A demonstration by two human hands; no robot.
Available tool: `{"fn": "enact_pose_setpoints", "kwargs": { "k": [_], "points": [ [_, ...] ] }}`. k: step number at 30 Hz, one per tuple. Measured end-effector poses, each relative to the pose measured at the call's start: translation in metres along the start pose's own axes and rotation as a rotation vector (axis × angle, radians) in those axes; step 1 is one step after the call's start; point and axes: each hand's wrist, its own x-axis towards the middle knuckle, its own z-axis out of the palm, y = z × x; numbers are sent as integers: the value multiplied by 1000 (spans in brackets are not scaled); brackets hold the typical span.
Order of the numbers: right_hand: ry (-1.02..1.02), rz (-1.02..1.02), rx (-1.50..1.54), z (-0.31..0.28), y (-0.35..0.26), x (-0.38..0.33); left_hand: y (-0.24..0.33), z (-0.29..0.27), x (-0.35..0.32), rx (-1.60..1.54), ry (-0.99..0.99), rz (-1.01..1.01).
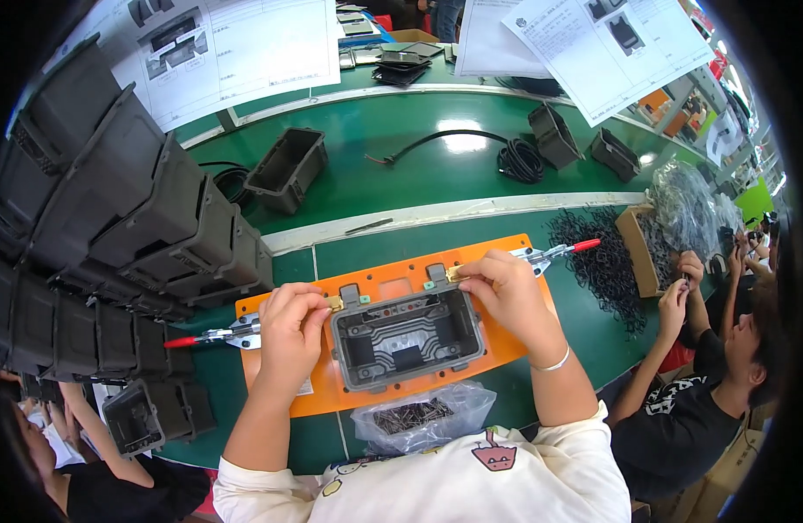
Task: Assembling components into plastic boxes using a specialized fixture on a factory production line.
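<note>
A dark grey plastic housing (407, 383) lies open side up on an orange fixture plate (314, 403) in front of me. My left hand (290, 331) has its thumb and fingers pinched at a small brass-coloured block (334, 303) by the housing's far left corner. At the far right corner, my right hand (508, 296) pinches a matching brass-coloured piece (454, 274), partly hidden by the fingers. Two dark grey latch tabs (350, 294) stand at the housing's far edge. Toggle clamps with red handles sit at the plate's left (182, 342) and right (585, 245).
Stacked grey housings (162, 218) crowd the left. A plastic bag of small dark pins (410, 414) lies close to my body. Black clips (597, 261) are heaped beside a cardboard box (638, 253) at right. A coiled cable (521, 162) lies farther back. Co-workers sit on both sides.
</note>
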Motion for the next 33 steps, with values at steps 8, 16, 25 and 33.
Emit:
{"fn": "enact_pose_setpoints", "kwargs": {
  "k": [8, 16, 25, 33],
  "points": [
    [-27, 99, -156, -22, 3, -18, 5, 1, -3, 153, 54, 25],
    [51, 527, 342, 18, 8, -27, 8, 4, 0, 151, 115, 107],
    [194, 740, 573, 23, -3, -20, 5, 5, -2, 165, 141, 119],
    [201, 195, 83, 11, -5, -10, 5, 1, -4, 216, 71, 149]
  ]
}}
